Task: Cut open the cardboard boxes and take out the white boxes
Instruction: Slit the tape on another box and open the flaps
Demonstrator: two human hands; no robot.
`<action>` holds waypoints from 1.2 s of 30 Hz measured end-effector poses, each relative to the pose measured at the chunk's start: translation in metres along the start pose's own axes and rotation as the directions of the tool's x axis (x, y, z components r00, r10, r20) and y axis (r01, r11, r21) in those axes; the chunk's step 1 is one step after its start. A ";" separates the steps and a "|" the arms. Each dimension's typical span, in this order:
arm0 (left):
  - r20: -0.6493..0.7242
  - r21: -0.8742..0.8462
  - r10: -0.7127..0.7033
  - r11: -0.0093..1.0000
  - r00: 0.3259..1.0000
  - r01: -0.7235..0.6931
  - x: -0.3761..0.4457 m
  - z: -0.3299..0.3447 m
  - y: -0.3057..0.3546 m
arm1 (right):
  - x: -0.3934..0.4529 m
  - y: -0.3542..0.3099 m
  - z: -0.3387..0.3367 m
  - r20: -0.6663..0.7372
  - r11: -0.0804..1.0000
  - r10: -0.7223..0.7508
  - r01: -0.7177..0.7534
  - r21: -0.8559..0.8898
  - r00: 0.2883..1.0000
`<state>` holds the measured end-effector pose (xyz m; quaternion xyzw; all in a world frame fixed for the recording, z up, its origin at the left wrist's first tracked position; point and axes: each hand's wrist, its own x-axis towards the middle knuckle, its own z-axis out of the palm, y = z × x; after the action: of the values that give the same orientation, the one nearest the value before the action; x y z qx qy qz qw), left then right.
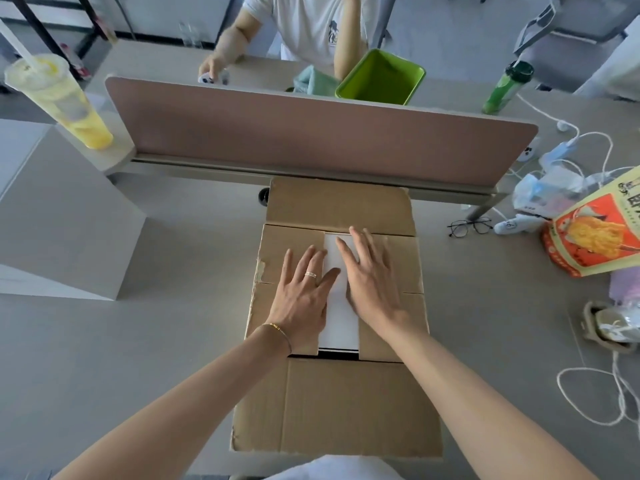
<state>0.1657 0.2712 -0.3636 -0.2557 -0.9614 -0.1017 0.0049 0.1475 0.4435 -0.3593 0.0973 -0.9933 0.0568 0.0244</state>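
Both hands lie flat with fingers spread on the carton [332, 306]. The left hand [304, 292] presses its left flap; the right hand [370, 282] spans the right flap and the white box [341, 323] between.

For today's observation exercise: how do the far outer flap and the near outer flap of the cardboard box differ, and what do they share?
The far outer flap lies folded back toward the desk divider, while the near outer flap lies folded back toward the person. The far outer flap shows bare, while the near outer flap is crossed by both forearms. The near outer flap looks larger, perhaps only because it is closer. Both are plain brown, folded open, leaving the white box partly exposed.
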 end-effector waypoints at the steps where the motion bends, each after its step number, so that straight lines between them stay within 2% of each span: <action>1: -0.012 0.019 0.030 0.999 0.999 -0.030 0.001 -0.005 -0.001 | 0.001 0.002 -0.006 -0.026 1.000 -0.025 0.025 0.005 0.999; 6: -0.129 0.005 0.264 0.964 0.956 -0.266 0.013 -0.057 -0.004 | 0.002 0.020 -0.055 -0.198 0.997 -0.048 0.061 0.057 0.979; 8: -0.138 0.008 0.258 0.966 0.956 -0.260 0.012 -0.087 -0.013 | -0.003 0.034 -0.079 -0.257 0.996 -0.038 0.057 0.069 0.966; 11: -0.125 0.044 0.114 0.993 0.986 -0.110 -0.001 -0.120 -0.045 | -0.014 0.065 -0.107 -0.332 0.998 -0.009 0.029 0.056 0.943; 14: -0.070 0.080 -0.088 0.992 0.994 0.094 -0.022 -0.129 -0.082 | -0.031 0.105 -0.117 -0.322 0.998 0.055 -0.050 0.025 0.945; 17: 0.002 0.109 -0.283 0.953 0.959 0.281 -0.041 -0.116 -0.108 | -0.051 0.141 -0.107 -0.189 0.974 0.216 -0.224 -0.022 0.958; 19: 0.077 0.063 -0.401 0.915 0.913 0.397 -0.050 -0.100 -0.111 | -0.062 0.154 -0.092 -0.030 0.945 0.321 -0.322 -0.062 0.947; 20: 0.117 0.008 -0.461 0.886 0.879 0.464 -0.052 -0.090 -0.110 | -0.067 0.156 -0.082 0.058 0.926 0.378 -0.378 -0.016 0.924; 22: 0.187 -0.174 -0.561 0.789 0.806 0.590 -0.055 -0.070 -0.099 | -0.073 0.150 -0.064 0.221 0.832 0.484 -0.523 0.183 0.847; 24: 0.274 -0.394 -0.640 0.607 0.718 0.691 -0.053 -0.048 -0.091 | -0.074 0.139 -0.040 0.365 0.664 0.534 -0.645 0.378 0.763; 25: 0.342 -0.508 -0.669 0.460 0.660 0.728 -0.050 -0.037 -0.088 | -0.071 0.130 -0.032 0.400 0.567 0.541 -0.672 0.476 0.740; 27: 0.461 -0.698 -0.674 0.125 0.577 0.705 -0.045 -0.019 -0.083 | -0.064 0.109 -0.025 0.465 0.333 0.564 -0.703 0.628 0.683; 29: 0.572 -0.755 -0.615 -0.136 0.543 0.642 -0.039 -0.006 -0.079 | -0.059 0.091 -0.023 0.548 0.127 0.579 -0.730 0.671 0.604; 30: 0.619 -0.752 -0.567 -0.227 0.544 0.619 -0.038 -0.002 -0.077 | -0.057 0.085 -0.020 0.562 0.076 0.589 -0.733 0.676 0.580; 31: 0.649 -0.743 -0.517 -0.274 0.558 0.610 -0.036 0.001 -0.074 | -0.057 0.081 -0.014 0.587 0.025 0.574 -0.728 0.685 0.571; 33: 0.674 -0.731 -0.447 -0.285 0.588 0.620 -0.034 0.004 -0.070 | -0.056 0.078 0.001 0.600 -0.051 0.527 -0.683 0.729 0.602; 35: 0.693 -0.707 -0.437 -0.261 0.573 0.657 -0.037 0.016 -0.078 | -0.055 0.077 0.011 0.604 -0.111 0.517 -0.652 0.750 0.606; 36: 0.701 -0.701 -0.434 -0.269 0.566 0.661 -0.039 0.026 -0.084 | -0.056 0.079 0.018 0.589 -0.091 0.537 -0.652 0.753 0.605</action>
<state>0.1591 0.1857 -0.4081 0.2748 -0.6264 -0.6676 -0.2941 0.1863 0.5291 -0.3887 -0.3563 -0.6785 0.6321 -0.1147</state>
